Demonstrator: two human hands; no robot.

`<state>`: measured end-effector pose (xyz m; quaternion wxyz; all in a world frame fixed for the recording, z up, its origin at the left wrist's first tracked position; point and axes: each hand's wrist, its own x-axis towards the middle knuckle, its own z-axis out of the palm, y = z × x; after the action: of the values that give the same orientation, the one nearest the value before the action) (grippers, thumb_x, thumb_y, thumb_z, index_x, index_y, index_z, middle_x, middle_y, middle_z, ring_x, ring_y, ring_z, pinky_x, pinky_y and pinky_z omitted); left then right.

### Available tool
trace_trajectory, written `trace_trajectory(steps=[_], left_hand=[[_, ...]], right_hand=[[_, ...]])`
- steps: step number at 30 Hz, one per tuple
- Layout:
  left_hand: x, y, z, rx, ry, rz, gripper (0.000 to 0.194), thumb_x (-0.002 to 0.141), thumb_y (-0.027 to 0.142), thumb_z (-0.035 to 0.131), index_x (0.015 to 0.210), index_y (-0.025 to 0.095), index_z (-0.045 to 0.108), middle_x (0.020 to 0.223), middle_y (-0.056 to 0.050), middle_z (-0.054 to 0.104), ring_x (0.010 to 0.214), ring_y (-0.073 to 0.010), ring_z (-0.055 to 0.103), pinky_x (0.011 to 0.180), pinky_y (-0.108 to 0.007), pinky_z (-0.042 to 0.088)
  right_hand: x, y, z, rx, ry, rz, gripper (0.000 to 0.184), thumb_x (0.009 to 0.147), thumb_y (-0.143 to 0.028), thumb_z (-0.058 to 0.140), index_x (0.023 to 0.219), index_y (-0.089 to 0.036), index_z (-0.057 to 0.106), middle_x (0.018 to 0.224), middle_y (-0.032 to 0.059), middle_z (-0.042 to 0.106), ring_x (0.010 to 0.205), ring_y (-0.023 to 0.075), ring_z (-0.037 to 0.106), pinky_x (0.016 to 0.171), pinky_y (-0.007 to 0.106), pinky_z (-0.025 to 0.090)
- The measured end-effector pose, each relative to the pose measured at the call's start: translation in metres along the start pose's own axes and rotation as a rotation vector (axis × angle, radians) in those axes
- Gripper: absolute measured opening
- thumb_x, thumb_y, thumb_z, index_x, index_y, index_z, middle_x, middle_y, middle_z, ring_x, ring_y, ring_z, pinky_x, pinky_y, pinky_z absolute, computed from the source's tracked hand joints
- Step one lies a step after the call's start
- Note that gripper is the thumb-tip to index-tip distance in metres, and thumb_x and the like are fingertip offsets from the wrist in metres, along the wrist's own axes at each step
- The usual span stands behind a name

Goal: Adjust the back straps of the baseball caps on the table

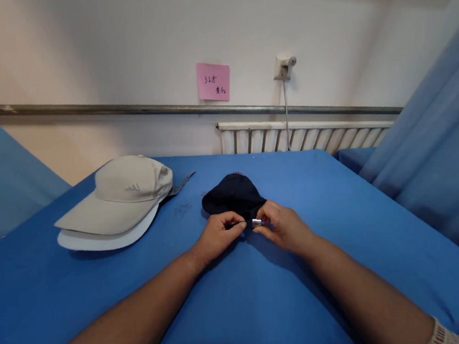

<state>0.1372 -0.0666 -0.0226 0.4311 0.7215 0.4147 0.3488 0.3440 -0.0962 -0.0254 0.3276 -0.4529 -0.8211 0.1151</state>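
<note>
Pale wall (137,55) fills the far side of the room, crossed by a metal rail (139,107). A pink note (213,81) with handwriting is stuck just above the rail; to its right are a wall socket (282,68) with a plug and a hanging cord (286,110), then a white radiator (312,132) below. Blue curtains (437,143) frame the left and right. In front lies a table with a smooth blue cover (245,313).

At the middle of the table sits a small dark cap (234,191), its rounded part on the far side and its narrow end towards the person. Both hands meet at that near end. The left hand (220,232) pinches dark material there between thumb and forefinger. The right hand (283,225), just beside it, grips a small silver metal piece (256,223) in its fingertips.

Work on this near end seems to be partway: cloth and metal are both in the fingers, but whether they are joined cannot be told. On the left, well apart from the hands, light-coloured caps (126,178) lie stacked, untouched, with a loose grey strap (183,184) trailing out behind.
</note>
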Motion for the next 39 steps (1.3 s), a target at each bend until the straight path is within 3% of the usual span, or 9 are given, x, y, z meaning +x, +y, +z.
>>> trace_trajectory(steps=[14,26,34,39], left_hand=[[-0.0002,0.0043,-0.0008,0.143,0.011,-0.028,0.019,0.075,0.033,0.064,0.077,0.016,0.071,0.072,-0.002,0.068,0.066,-0.0139,0.057,0.063,-0.025,0.043],[-0.0009,0.0065,-0.0012,-0.026,0.001,-0.094,0.022,0.073,0.036,0.068,0.076,0.014,0.069,0.063,0.000,0.061,0.057,-0.0105,0.048,0.055,-0.023,0.039],[0.0010,0.0017,0.0011,-0.053,-0.014,-0.058,0.021,0.073,0.033,0.068,0.080,0.015,0.073,0.076,-0.004,0.069,0.069,-0.0142,0.058,0.063,-0.025,0.045],[0.0005,0.0025,0.0008,-0.017,-0.041,-0.048,0.019,0.073,0.032,0.067,0.077,0.015,0.073,0.072,-0.003,0.069,0.066,-0.0133,0.057,0.062,-0.025,0.044]], right_hand=[[-0.0013,0.0038,0.0021,0.077,0.004,-0.056,0.012,0.084,-0.020,0.064,0.092,-0.021,0.054,0.088,0.0011,0.058,0.076,0.0139,0.058,0.068,0.027,0.045],[-0.0006,0.0079,0.0033,0.137,0.047,-0.043,0.010,0.085,-0.020,0.064,0.089,-0.021,0.055,0.086,0.0013,0.058,0.075,0.0143,0.057,0.067,0.027,0.045],[-0.0004,0.0080,0.0053,0.144,0.036,-0.082,0.011,0.084,-0.020,0.065,0.090,-0.021,0.056,0.084,0.0008,0.058,0.074,0.0136,0.057,0.066,0.026,0.045],[-0.0008,0.0087,0.0072,0.124,0.030,-0.103,0.012,0.084,-0.020,0.065,0.091,-0.021,0.056,0.084,0.0013,0.058,0.075,0.0142,0.057,0.066,0.027,0.045]])
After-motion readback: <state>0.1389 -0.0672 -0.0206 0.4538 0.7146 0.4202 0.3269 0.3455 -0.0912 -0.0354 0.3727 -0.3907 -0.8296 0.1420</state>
